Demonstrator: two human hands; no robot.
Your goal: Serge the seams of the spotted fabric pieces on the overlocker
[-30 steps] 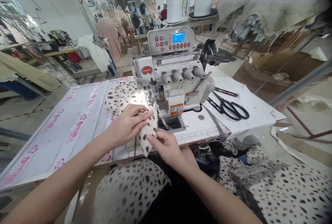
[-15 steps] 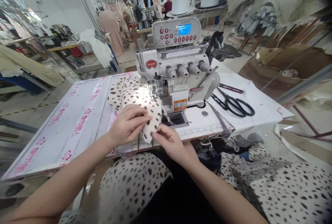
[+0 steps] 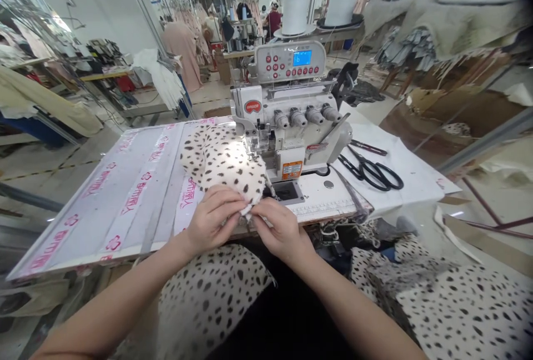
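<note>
A white fabric piece with dark spots point(image 3: 220, 163) lies on the machine bed, its right edge under the presser foot area of a white overlock sewing machine point(image 3: 291, 121). My left hand point(image 3: 216, 215) pinches the fabric's near end between thumb and fingers. Close beside it, my right hand point(image 3: 278, 226) grips the same end at its edge, fingers closed. Between the two hands the cloth is bunched and folded, and the fingertips partly hide it. A lamp lights the cloth brightly near the needle.
Black-handled scissors point(image 3: 375, 174) and a dark red-and-black slim tool point(image 3: 368, 147) lie right of the machine. More spotted fabric point(image 3: 470, 304) is heaped at lower right, and another piece point(image 3: 212, 293) hangs over my lap. Thread cones point(image 3: 295, 4) stand behind. A person point(image 3: 273, 20) sits far back.
My hands have come together at the fabric's near end, which is now folded between them. Before, that end hung flat with the hands farther apart. The view has shifted slightly.
</note>
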